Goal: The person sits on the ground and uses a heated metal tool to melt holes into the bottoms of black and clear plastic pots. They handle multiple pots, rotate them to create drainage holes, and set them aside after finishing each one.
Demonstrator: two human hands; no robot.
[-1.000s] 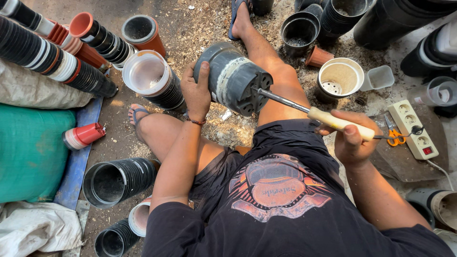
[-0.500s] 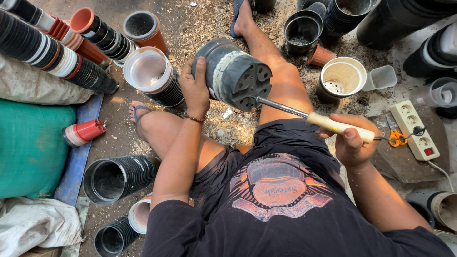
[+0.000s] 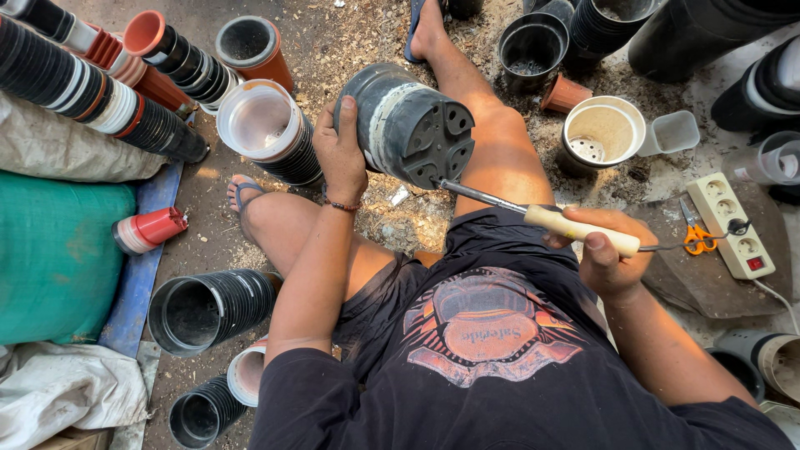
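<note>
Seen from above, a person sits on a dirt floor with legs stretched forward, surrounded by plastic plant pots.

At far left lies a green sack [image 3: 54,258] with a grey-white sack [image 3: 67,400] below it. A long row of nested black, white and orange pots [image 3: 92,96] runs diagonally across the upper left corner. A small red and white pot [image 3: 148,230] lies on its side on a blue strip [image 3: 137,283] beside the green sack. Below that, a stack of black pots [image 3: 212,307] lies on its side with its mouth facing left.

Just left of centre, a stack topped by a white pot [image 3: 260,125] lies tilted, close to the left hand [image 3: 343,154]. That hand is curled around the side of a black pot [image 3: 408,125], thumb and fingers gripping its wall. The pot is held off the ground, above the right thigh, tipped so its base with drainage holes faces the person.

The metal tip of a soldering iron [image 3: 575,229] touches the lower edge of that base. The right hand [image 3: 608,254] is closed firmly around the tool's cream handle, above the lap.

Further right, a cream pot [image 3: 602,133] stands upright on the ground with a small clear cup [image 3: 675,132] touching it. At far right, orange-handled scissors [image 3: 696,233] lie beside a white power strip [image 3: 737,225].
</note>
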